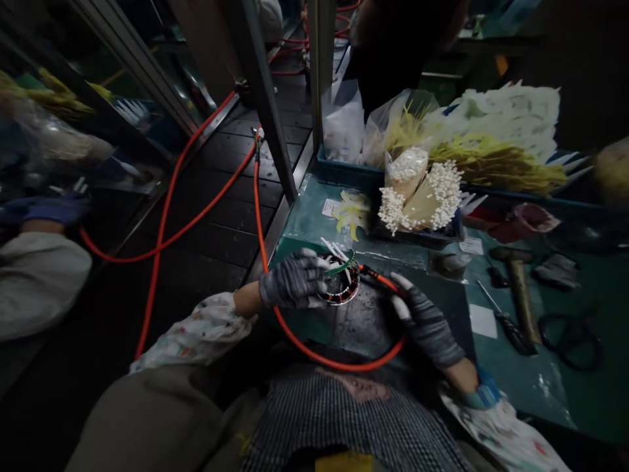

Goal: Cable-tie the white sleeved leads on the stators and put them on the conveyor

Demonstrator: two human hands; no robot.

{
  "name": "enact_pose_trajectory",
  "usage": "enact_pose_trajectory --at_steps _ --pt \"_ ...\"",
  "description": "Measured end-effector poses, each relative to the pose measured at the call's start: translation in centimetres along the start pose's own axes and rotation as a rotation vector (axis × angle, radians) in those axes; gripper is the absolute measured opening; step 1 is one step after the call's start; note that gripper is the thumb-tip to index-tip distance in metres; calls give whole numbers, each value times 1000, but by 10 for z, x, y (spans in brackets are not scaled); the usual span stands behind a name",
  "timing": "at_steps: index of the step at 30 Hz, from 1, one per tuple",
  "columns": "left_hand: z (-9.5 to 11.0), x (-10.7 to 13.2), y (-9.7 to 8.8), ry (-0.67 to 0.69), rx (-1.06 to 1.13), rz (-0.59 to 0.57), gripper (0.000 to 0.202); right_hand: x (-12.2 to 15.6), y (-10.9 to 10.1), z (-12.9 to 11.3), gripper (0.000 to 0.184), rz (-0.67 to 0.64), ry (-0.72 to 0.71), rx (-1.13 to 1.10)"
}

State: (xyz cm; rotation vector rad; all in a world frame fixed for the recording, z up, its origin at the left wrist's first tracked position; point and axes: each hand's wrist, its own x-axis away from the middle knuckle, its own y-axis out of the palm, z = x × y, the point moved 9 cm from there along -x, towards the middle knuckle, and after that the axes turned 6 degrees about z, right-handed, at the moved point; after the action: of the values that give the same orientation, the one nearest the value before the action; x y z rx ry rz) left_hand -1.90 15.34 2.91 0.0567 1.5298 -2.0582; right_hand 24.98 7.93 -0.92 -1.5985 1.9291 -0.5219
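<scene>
My left hand, in a grey work glove, grips the edge of a wound ring-shaped motor stator and presses a curved green strip against it. White slivers stick up from the ring's inner side. My right hand, also gloved in grey, lies just right of the ring and holds a slim black tool on an orange air hose. The tool's tip points at the ring. The hose loops down in front of the bench edge.
Bundles of white and yellow strips in bags stand behind a green bench mat. A hammer, a screwdriver and a black cord lie to the right. A co-worker's blue-gloved hand is at far left.
</scene>
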Motion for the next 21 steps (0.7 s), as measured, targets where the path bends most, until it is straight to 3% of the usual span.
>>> enact_pose_trajectory --at_steps 3,5,8,10,13,17,21 --pt "-22 -3 -34 -276 3 318 35 -19 2 -47 46 144 -261 75" --pt "-31 -17 -33 -392 85 392 49 -28 1 -85 52 214 -440 47" --pt "-28 -60 -6 -362 380 282 43 -38 1 -134 58 184 -636 57" --pt "-24 -85 10 -352 639 193 36 -42 1 -150 45 118 -678 122" --pt "-17 -104 20 -402 840 77 30 -36 -5 -151 22 21 -678 211" --pt "-5 -107 28 -413 749 -90 41 -19 -20 -135 21 -68 -632 107" --pt "1 -101 14 -417 529 84 36 -19 -34 -112 12 28 -488 -36"
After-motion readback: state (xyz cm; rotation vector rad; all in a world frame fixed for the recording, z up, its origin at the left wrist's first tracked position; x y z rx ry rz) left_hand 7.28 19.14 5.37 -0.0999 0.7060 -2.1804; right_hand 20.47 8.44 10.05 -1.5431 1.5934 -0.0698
